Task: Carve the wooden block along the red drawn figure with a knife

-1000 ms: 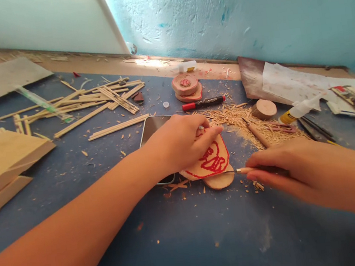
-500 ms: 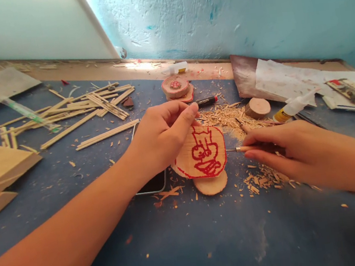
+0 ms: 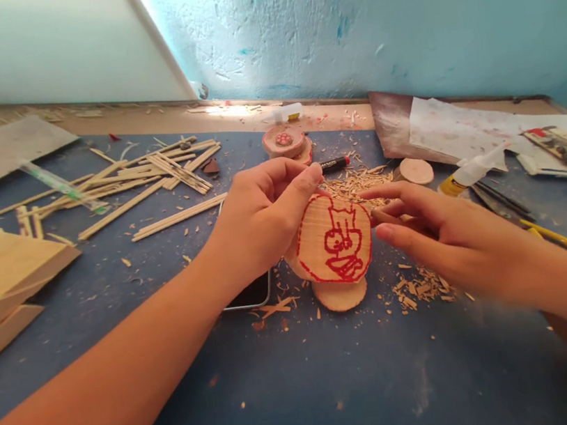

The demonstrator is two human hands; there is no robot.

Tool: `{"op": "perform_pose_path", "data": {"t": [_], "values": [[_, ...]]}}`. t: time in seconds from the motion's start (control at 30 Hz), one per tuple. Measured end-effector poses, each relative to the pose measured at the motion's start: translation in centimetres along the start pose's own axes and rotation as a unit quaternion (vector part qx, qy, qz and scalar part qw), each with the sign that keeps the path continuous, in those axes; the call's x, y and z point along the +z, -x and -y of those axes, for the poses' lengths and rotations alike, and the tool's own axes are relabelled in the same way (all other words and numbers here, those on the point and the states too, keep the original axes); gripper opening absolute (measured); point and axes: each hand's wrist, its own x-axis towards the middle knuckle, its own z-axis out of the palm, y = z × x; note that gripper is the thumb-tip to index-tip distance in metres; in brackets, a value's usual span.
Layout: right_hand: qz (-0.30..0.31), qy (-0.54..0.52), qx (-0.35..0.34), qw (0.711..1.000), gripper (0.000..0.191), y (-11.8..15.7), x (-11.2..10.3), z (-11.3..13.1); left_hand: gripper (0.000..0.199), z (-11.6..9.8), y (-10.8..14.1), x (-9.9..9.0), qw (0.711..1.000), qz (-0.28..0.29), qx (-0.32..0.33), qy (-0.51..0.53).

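My left hand (image 3: 270, 211) pinches the upper left edge of a round wood slice (image 3: 313, 236) with a red outline and a red drawing on its face. The slice is tilted up towards me, above a smaller pale disc (image 3: 341, 296). Just right of the slice is my right hand (image 3: 417, 225), its thumb and index finger apart. A brown tool handle (image 3: 380, 217) shows between its fingers, mostly hidden by them; whether it is gripped is unclear. Behind my left fingertips lies a black marker (image 3: 334, 164) with a red end.
Thin sticks (image 3: 178, 216) and wood blocks (image 3: 12, 272) lie on the left. A phone (image 3: 252, 293) is under my left wrist. Shavings (image 3: 423, 286), a glue bottle (image 3: 468, 172), pliers-like tools (image 3: 504, 202) and stacked slices (image 3: 284, 140) surround the hands.
The drawn slice has turned and shifted slightly right. My right hand has opened its fingers more and come nearer the slice; the thin metal tool tip no longer shows.
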Motion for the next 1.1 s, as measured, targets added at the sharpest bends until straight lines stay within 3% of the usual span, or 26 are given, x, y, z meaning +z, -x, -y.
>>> {"op": "perform_pose_path", "data": {"t": [0.13, 0.3, 0.47, 0.6, 0.77, 0.93, 1.1], "values": [[0.004, -0.011, -0.021, 1.000, 0.045, -0.2, 0.5, 0.1, 0.022, -0.1, 0.0, 0.2, 1.000, 0.023, -0.007, 0.020], [-0.003, 0.064, -0.044, 0.997, 0.036, -0.3, 0.6, 0.1, 0.025, 0.0, 0.2, 0.0, 0.992, 0.100, 0.009, 0.072], [-0.017, 0.079, -0.052, 0.995, 0.035, -0.3, 0.6, 0.0, 0.062, 0.2, 0.7, -0.9, 0.982, 0.179, 0.054, 0.015], [-0.019, 0.085, -0.046, 0.995, 0.038, -0.4, 0.8, 0.0, 0.096, 0.0, 1.0, -1.3, 0.964, 0.266, 0.027, 0.002], [-0.032, 0.070, -0.039, 0.996, 0.040, -0.4, 0.5, -0.1, 0.113, 0.3, 1.0, -1.1, 0.977, 0.211, 0.015, 0.020], [-0.089, 0.041, -0.034, 0.995, 0.038, -0.2, 0.4, 0.2, 0.089, 1.8, 0.4, -1.0, 0.984, 0.125, -0.009, 0.126], [-0.084, -0.072, -0.075, 0.991, 0.042, 0.6, 1.1, 1.4, 0.089, 1.0, 0.1, 0.2, 0.966, 0.065, -0.062, 0.241]]}}
